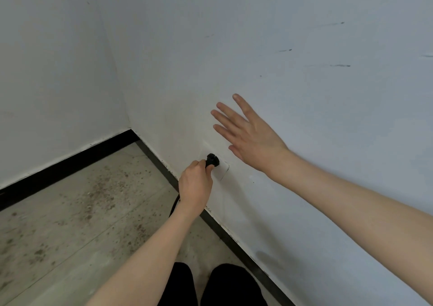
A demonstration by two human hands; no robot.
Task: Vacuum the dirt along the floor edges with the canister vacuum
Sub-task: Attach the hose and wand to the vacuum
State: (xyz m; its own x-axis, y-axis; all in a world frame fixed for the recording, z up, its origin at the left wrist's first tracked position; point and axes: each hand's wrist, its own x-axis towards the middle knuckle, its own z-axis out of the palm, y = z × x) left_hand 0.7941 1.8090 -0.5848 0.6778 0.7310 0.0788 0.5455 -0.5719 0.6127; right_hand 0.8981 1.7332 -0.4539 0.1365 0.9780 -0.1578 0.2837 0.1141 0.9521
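While gripped by left hand (195, 185), plug (212, 160) at socket (222, 168).

place: bare room corner, prob. home/apt
walls (281, 36): plain white, scuffed upper right
skirting (70, 165): black, left + center
floor (70, 223): pale planks w/ dirt, lower left
socket (222, 168): white, low on wall, center

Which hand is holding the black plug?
The left hand grips the black plug at the wall socket. The right hand holds nothing, its fingers spread.
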